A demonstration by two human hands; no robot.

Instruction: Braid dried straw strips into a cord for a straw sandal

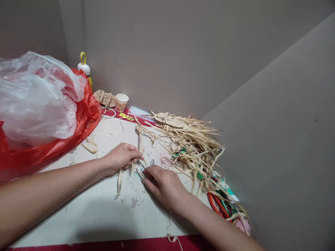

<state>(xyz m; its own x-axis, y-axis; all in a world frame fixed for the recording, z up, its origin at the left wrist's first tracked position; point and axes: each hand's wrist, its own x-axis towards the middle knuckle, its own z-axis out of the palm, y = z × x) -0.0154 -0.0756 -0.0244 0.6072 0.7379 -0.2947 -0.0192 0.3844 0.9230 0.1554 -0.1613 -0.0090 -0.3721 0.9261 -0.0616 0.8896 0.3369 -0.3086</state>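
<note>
A thin braid of dry straw (140, 137) runs from its knotted far end toward me over the white board. My left hand (122, 156) is closed, pinching the near end of this braid between thumb and fingers. Beneath that hand a loose straw strip (119, 183) hangs toward the board. Just to the right, my right hand (163, 184) is closed too, with a pale straw strand (140, 173) between thumb and forefinger. Its other fingers are curled, partly out of sight.
A heap of dry straw (199, 139) with a woven straw sole (169, 119) on it lies right. Red-handled scissors (216, 204) sit below. A plastic bag (39, 104) fills the left. Behind stand a paper cup (121, 103), another woven sole (104, 98) and a bottle (84, 68) near the wall.
</note>
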